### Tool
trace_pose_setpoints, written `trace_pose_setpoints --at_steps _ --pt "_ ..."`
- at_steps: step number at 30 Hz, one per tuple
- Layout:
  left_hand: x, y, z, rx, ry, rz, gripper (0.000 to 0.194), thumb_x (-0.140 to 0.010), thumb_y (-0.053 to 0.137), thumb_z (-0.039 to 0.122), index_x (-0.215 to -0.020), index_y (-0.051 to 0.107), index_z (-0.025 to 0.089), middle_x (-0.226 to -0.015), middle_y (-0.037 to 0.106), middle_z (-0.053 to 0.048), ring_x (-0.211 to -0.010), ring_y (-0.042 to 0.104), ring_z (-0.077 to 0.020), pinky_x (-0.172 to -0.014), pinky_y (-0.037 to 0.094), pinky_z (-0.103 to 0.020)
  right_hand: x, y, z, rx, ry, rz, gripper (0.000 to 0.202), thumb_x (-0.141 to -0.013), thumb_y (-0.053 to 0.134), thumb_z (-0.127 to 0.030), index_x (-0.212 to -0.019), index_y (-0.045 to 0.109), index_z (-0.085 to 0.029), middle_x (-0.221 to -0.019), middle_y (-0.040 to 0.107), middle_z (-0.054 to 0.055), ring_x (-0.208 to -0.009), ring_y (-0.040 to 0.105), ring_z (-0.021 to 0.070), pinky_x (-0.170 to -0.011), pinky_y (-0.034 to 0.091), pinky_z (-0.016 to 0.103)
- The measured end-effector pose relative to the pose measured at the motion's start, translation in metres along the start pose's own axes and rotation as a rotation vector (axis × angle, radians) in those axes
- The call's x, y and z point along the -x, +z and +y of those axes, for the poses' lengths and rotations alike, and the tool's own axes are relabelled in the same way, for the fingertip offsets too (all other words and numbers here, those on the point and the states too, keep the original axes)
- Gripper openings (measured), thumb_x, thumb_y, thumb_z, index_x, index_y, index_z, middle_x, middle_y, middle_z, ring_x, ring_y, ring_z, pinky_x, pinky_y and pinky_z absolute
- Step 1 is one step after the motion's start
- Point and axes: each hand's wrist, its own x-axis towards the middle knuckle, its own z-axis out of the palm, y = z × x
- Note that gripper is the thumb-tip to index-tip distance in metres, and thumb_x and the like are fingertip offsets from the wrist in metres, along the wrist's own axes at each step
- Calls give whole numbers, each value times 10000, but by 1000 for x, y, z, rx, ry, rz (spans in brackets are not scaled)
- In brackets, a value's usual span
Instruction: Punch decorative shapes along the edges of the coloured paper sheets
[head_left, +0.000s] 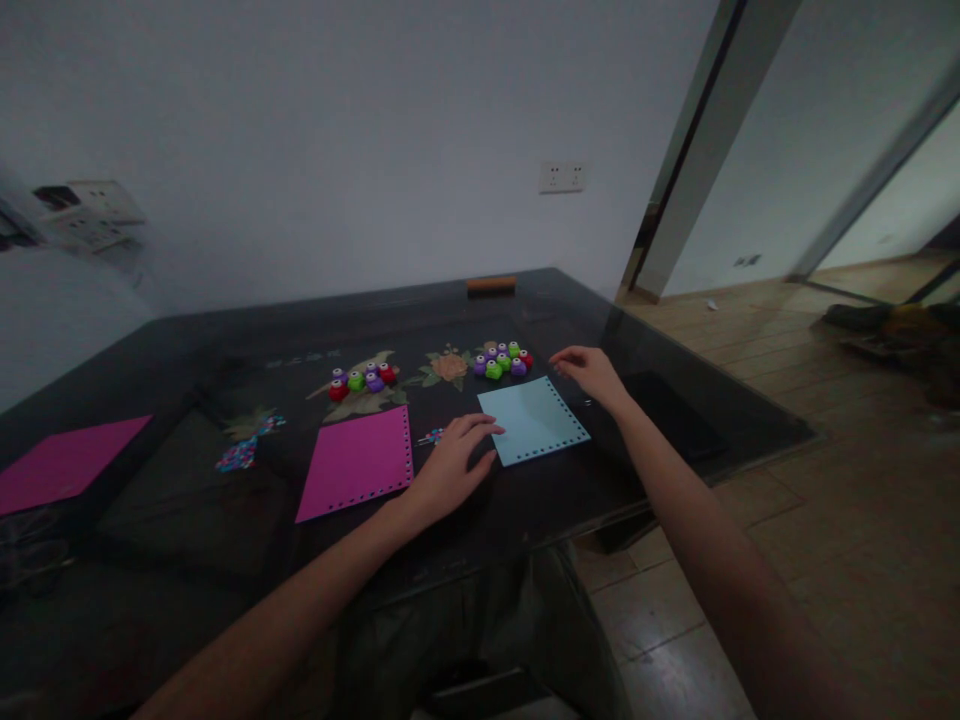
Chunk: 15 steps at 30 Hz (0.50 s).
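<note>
My left hand lies with fingers stretched out, its fingertips at the left edge of a light blue sheet. Round holes run along that sheet's right and bottom edges. My right hand hovers by the sheet's upper right corner, fingers curled together; anything between them is too small to make out. Left of my left hand lies a magenta sheet, also holed along its right and bottom edges. Beside my left fingers are small pink and blue pieces, partly hidden.
Purple, green and red knobs with white tops stand in two clusters, one behind the magenta sheet and one behind the blue sheet. Small coloured pieces and another magenta sheet lie left. A brown roll sits at the dark table's back.
</note>
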Motion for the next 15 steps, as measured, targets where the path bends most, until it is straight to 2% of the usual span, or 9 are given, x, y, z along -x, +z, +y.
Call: trace_pose_setpoints --at_steps 5,10,15 --pt "17 9 0 -2 41 -65 266 -857 495 135 -1099 578 206 -1239 523 -93 -1184 466 -216 -1013 390 -410 -3 3 10 -10 122 -13 207 -752 536 -138 -889 690 -129 -725 675 47 -607 598 127 -611 486 246" --pt "25 13 4 -18 75 -139 236 -859 502 142 -1049 610 230 -1264 493 -79 -1192 450 -210 -1003 408 -385 1 7 22 -34 247 -79 192 -740 530 -107 -874 667 -125 -716 658 48 -546 599 119 -535 508 240" --pt "31 13 3 -82 34 -194 295 -837 526 142 -1099 604 253 -1351 418 -88 -1284 365 -259 -1035 385 -451 1 10 23 -72 312 -91 174 -742 538 -105 -874 639 -153 -722 627 28 -532 589 107 -478 531 226"
